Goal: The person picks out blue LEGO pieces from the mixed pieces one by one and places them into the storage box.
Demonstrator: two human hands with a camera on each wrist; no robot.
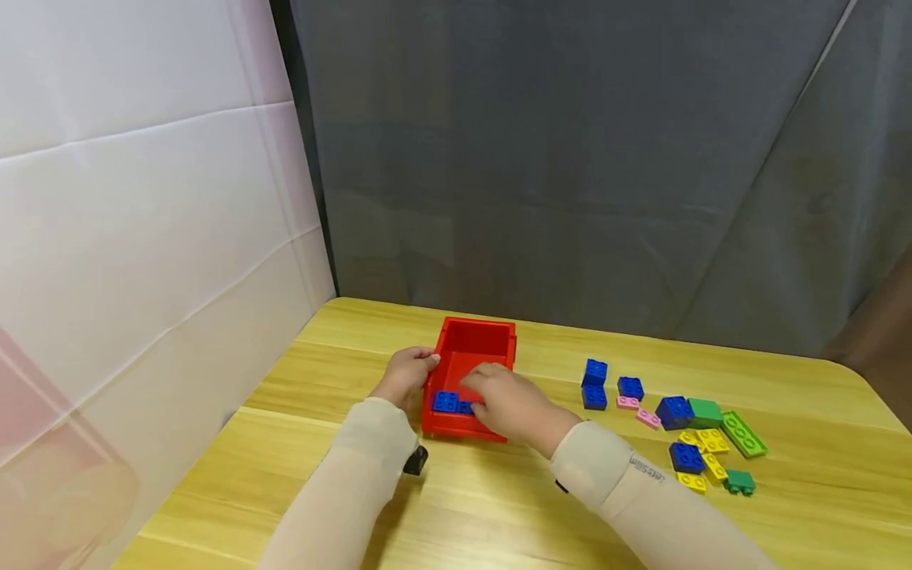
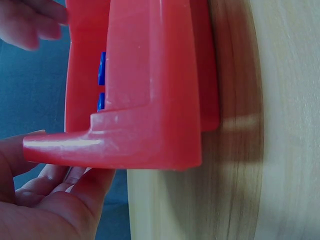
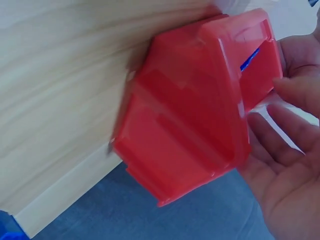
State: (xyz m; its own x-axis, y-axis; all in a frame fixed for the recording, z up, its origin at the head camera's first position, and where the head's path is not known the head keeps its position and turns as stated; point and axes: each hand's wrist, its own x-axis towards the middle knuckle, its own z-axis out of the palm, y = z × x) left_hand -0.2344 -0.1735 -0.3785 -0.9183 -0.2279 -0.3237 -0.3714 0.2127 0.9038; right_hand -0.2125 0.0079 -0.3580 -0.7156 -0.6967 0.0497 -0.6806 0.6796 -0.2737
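A red plastic bin [image 1: 473, 428] stands on the wooden table, tapering in shape with a raised rim. My left hand [image 1: 406, 374] holds its left side; in the left wrist view the thumb lies over the rim and the fingers are beneath it. Inside the bin's near end sit a blue brick [image 1: 446, 401] and another blue brick [image 1: 465, 408], partly covered by my right hand [image 1: 514, 402]. That hand hovers over the bin with fingers loosely bent. In the right wrist view its fingers are apart, with no brick visible between them.
To the right lie several loose bricks: blue bricks [image 1: 594, 397], pink bricks [image 1: 628, 403], yellow bricks [image 1: 712, 440], a green block [image 1: 705, 413], a lime-green long brick [image 1: 744, 434] and a dark green brick [image 1: 739, 482]. A grey curtain [image 1: 570, 158] hangs behind the table [image 1: 499, 507], a white one [image 1: 142, 198] at left.
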